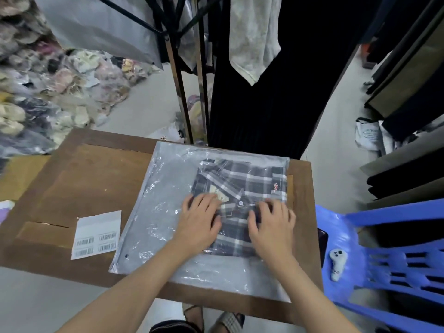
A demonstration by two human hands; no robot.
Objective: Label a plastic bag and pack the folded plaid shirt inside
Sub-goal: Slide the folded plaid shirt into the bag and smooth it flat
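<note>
A frosted plastic bag (153, 212) lies flat on the wooden table (79, 179). The folded grey, white and black plaid shirt (242, 186) rests over the bag's right half. I cannot tell whether it is inside the bag or on top of it. My left hand (199, 224) presses flat on the shirt's collar area, fingers spread. My right hand (274, 227) presses flat on the shirt just to the right, fingers also apart. Neither hand grips anything. A white sheet of barcode labels (96, 235) lies on the table to the left of the bag.
A blue plastic chair (384, 260) stands right of the table with a small grey controller (337, 263) on its seat. Dark garments (276, 92) hang on a rack behind the table. A heap of bagged clothes (48, 87) fills the back left floor.
</note>
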